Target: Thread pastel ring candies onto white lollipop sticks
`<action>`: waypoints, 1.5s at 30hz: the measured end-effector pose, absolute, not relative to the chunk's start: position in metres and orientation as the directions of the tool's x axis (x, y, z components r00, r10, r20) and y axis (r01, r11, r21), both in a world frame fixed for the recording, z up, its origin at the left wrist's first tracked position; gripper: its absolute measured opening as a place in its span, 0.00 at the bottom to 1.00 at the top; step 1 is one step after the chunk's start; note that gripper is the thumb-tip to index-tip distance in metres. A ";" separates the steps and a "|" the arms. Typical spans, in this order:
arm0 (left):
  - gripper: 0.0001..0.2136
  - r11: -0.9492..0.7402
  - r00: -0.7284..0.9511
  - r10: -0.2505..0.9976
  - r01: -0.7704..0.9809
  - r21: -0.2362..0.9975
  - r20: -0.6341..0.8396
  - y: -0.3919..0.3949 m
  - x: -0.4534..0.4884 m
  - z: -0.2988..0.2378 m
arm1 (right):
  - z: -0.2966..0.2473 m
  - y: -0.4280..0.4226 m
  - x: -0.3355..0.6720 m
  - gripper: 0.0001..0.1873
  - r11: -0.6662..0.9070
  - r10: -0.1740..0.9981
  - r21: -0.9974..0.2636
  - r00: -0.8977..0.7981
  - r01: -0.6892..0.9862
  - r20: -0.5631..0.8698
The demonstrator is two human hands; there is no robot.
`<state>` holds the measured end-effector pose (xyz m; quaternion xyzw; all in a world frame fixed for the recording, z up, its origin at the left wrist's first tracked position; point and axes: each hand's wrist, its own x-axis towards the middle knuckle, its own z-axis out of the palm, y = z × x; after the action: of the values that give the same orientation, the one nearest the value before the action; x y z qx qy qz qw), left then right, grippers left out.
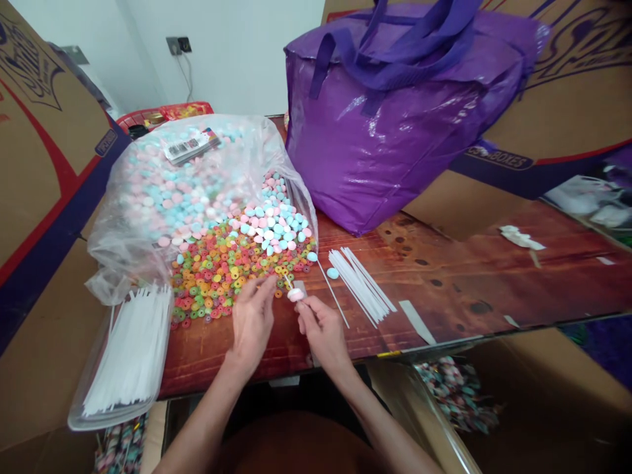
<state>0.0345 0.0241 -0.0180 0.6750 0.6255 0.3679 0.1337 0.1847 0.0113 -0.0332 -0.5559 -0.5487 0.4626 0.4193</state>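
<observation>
Multicoloured ring-shaped gummies (214, 282) lie forward-left of the pinch, nearer the left hand (253, 317), whose hold is unclear; a thin white stick (288, 282), long axis towards them, bears rounded pink-and-white candy (295, 295), pinched at that end by the right hand (320, 324).

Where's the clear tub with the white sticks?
The clear tub holding the white sticks is at the lower left of the head view, left of the left hand and just below the crumpled plastic bag.
</observation>
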 end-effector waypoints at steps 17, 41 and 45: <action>0.11 -0.073 0.071 0.997 0.995 0.070 0.034 0.059 0.035 0.004 | -0.031 0.009 0.184 0.17 -0.033 0.998 -0.944 -0.048 0.329 -0.051; 0.10 -0.189 0.166 0.963 0.978 0.089 0.213 0.083 0.049 -0.012 | -0.030 0.027 0.193 0.13 -0.028 0.998 -0.927 -0.045 0.374 -0.048; 0.10 -0.211 0.180 0.959 0.969 0.126 0.218 0.084 0.046 -0.013 | -0.028 0.036 0.191 0.12 -0.030 0.996 -0.911 -0.067 0.410 -0.063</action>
<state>0.0465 0.0842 -0.0129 0.7679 0.6279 0.1252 -0.0203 0.1915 0.0364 -0.0283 -0.5852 -0.6007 0.4154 0.3524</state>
